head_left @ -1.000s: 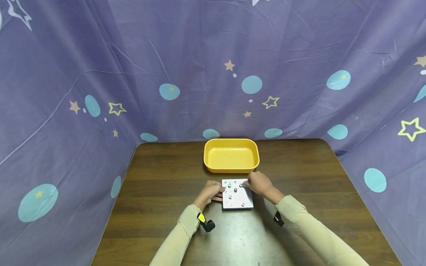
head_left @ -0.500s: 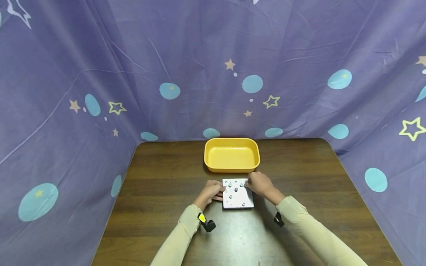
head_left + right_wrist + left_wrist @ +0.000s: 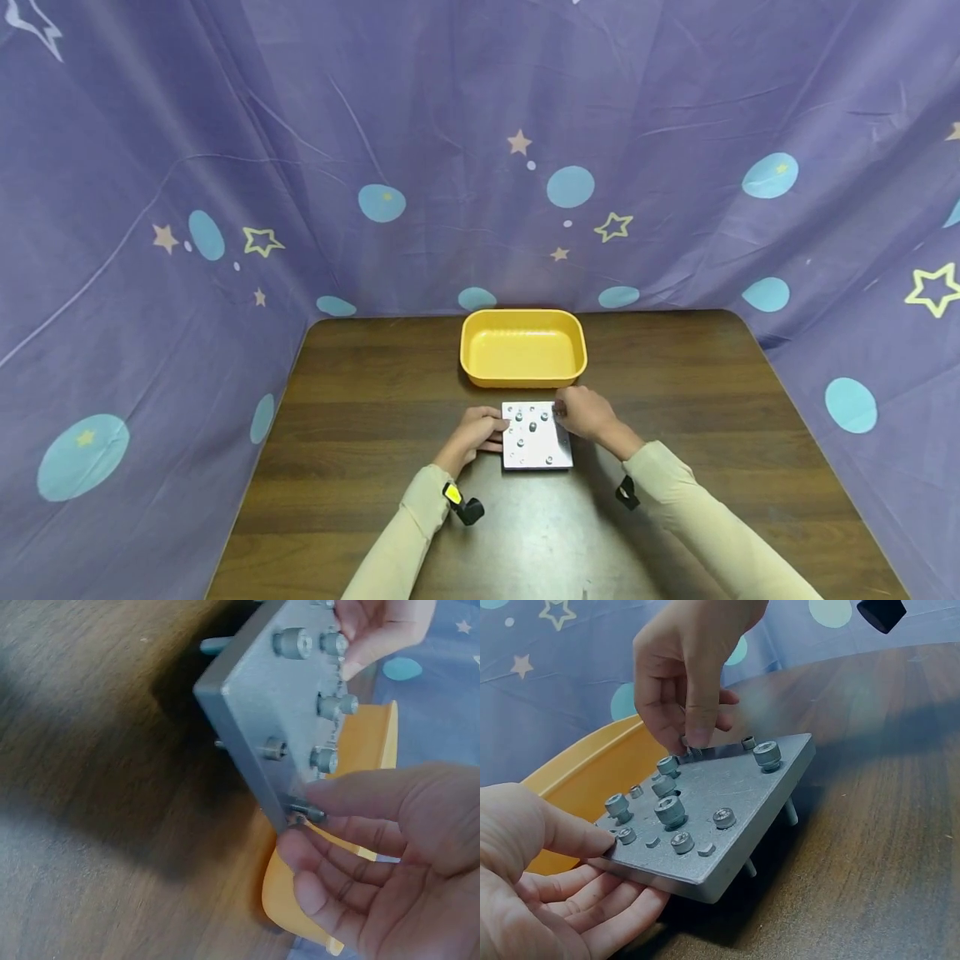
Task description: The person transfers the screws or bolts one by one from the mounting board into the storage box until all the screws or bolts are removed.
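A square metal plate (image 3: pixel 542 450) (image 3: pixel 727 791) (image 3: pixel 247 697) carries several socket-head screws, some standing proud, with shanks sticking out below. My left hand (image 3: pixel 472 432) (image 3: pixel 547 877) grips its left edge, thumb on top and fingers underneath. At the far right corner, my right hand (image 3: pixel 588 414) (image 3: pixel 694 675) (image 3: pixel 397 840) has thumb and fingers around a small screw (image 3: pixel 306 809) at the plate's surface. In the left wrist view the right fingertips mostly hide that screw.
Just behind the plate stands a yellow tray (image 3: pixel 522 383) on the brown wooden table (image 3: pixel 360 433). A purple patterned curtain (image 3: pixel 450 167) hangs along the table's back and sides.
The right fingers have shifted slightly right and back, toward the plate's far right corner. The left hand keeps its grip, and the head view has tilted a little.
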{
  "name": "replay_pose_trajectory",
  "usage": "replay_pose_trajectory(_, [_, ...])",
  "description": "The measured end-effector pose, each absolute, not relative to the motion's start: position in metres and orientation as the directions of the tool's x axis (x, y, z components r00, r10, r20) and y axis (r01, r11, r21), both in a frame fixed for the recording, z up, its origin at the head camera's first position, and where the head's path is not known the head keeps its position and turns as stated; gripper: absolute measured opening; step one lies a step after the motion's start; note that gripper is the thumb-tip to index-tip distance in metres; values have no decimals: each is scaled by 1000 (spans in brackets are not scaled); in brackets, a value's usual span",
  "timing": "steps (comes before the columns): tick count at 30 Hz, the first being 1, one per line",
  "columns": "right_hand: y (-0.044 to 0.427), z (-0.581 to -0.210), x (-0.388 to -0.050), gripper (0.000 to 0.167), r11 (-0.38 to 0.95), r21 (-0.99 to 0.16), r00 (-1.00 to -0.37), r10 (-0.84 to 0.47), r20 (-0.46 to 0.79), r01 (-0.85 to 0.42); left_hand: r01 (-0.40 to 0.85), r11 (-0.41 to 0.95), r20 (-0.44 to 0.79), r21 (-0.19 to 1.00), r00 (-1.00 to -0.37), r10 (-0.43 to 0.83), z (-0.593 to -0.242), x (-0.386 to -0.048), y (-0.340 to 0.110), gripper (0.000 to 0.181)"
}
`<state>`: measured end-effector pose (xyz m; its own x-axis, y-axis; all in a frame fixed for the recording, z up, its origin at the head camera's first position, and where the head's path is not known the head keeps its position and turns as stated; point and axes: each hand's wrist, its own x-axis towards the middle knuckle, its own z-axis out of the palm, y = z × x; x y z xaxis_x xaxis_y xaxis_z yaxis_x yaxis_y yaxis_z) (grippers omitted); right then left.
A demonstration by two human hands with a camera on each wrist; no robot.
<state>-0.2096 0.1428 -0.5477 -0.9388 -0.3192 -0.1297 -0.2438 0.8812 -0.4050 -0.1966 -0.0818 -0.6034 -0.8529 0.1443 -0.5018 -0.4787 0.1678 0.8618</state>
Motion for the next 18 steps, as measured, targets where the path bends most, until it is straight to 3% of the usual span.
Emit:
replay_pose_trajectory(2, [143, -548, -210, 12, 883, -412, -942, -304, -139, -224, -473, 160, -496, 866, -855, 151, -604, -196, -83, 35])
replay_pose_trajectory(8, [142, -549, -209, 34, 897, -403, -950, -264, -167, -179, -468, 149, -489, 871, -856, 168, -606, -195, -85, 38])
replay_pose_trajectory(15, [141, -547, -209, 6, 872, -445, -944, -295, -144, -205, -465, 142, -486, 874, -852, 198, -607, -194, -87, 42])
replay_pose_trajectory(18, [140, -547, -208, 7, 872, -449, -949, -285, -137, -197, -464, 129, -482, 876, -849, 215, -605, -193, -87, 41])
